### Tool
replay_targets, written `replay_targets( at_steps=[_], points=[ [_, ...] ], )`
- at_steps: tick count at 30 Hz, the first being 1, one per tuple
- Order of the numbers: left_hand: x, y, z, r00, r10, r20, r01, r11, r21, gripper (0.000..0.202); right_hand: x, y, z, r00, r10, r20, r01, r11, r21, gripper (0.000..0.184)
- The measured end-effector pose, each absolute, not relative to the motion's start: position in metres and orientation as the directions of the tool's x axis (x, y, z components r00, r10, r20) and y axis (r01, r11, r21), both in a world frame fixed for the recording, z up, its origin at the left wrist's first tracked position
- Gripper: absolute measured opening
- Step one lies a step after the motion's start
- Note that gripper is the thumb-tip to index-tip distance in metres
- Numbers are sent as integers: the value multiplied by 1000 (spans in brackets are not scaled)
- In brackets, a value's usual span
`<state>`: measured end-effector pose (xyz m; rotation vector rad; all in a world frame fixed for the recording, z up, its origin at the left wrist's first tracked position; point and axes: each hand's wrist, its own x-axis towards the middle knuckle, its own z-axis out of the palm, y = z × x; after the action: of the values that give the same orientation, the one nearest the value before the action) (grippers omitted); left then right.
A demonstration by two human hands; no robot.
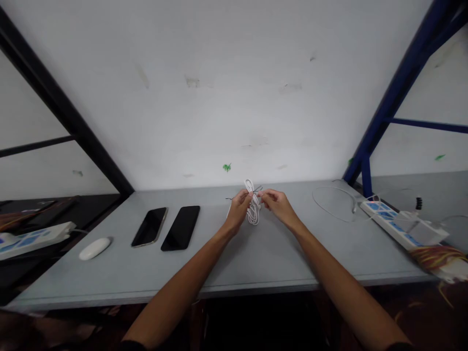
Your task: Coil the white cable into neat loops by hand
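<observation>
A white cable point(253, 214) is wound into a long looped bundle over the middle of the grey table. A thin black twist tie point(258, 189) crosses its upper part, with one end poking out left of my fingers. My left hand point(240, 205) is closed, its thumb and fingers pinching the bundle at the tie. On the other side, my right hand point(277, 202) is closed in a pinch at the tie, close against the cable. The fingertips partly hide where the tie wraps round.
Two dark-screened phones, a left one point(149, 227) and a right one point(181, 228), lie left of my arms. Beyond them is a white computer mouse point(94, 248). Rightward are a loose white cord point(329, 210) and a power strip point(389, 224). A blue post point(387, 97) rises at the table's back right.
</observation>
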<state>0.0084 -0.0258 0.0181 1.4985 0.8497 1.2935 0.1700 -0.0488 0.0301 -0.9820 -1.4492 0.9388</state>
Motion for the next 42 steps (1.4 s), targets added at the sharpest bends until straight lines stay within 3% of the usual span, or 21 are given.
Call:
replay_targets(
  at_steps=[3, 6, 14, 17, 20, 23, 26, 29, 31, 33, 38, 42],
  points=[
    [8, -29, 20, 297, 871, 391, -55, -393, 918, 32, 172, -47, 29, -71, 976, 205, -102, 197, -975, 47],
    [8, -31, 20, 364, 833, 417, -47, -431, 901, 31, 174, -45, 26, -87, 988, 127, -159, 112, -981, 46],
    [7, -29, 21, 382, 825, 416, -78, -419, 904, 32, 179, -44, 27, -160, 983, 89, -227, 51, -973, 39],
    [7, -31, 24, 358, 855, 375, -165, -338, 927, 32, 175, -45, 30, -92, 977, 190, -179, 172, -969, 38],
    [8, -33, 27, 341, 915, 214, -281, -118, 952, 29, 171, -50, 34, -11, 904, 428, 44, 428, -903, 29],
    [8, -33, 30, 376, 925, 56, -394, 105, 913, 22, 172, -58, 38, -147, 737, 660, 273, 671, -689, 22],
    [5, -30, 30, 426, 904, -29, -421, 227, 878, 20, 174, -63, 40, -336, 646, 685, 353, 761, -544, 27],
    [3, -29, 30, 379, 926, -6, -417, 176, 892, 25, 174, -58, 37, -216, 747, 629, 334, 662, -671, 19],
    [3, -31, 30, 348, 935, 64, -396, 84, 915, 30, 172, -53, 32, -70, 863, 500, 200, 503, -841, 27],
    [4, -32, 30, 340, 930, 138, -353, -10, 936, 35, 170, -48, 29, -80, 934, 349, 44, 353, -934, 38],
    [5, -32, 29, 278, 926, 254, -218, -197, 956, 37, 167, -47, 29, -119, 964, 237, -127, 222, -967, 42],
    [4, -31, 29, 273, 906, 324, -175, -285, 942, 35, 170, -46, 28, -102, 971, 215, -125, 202, -971, 39]
  ],
)
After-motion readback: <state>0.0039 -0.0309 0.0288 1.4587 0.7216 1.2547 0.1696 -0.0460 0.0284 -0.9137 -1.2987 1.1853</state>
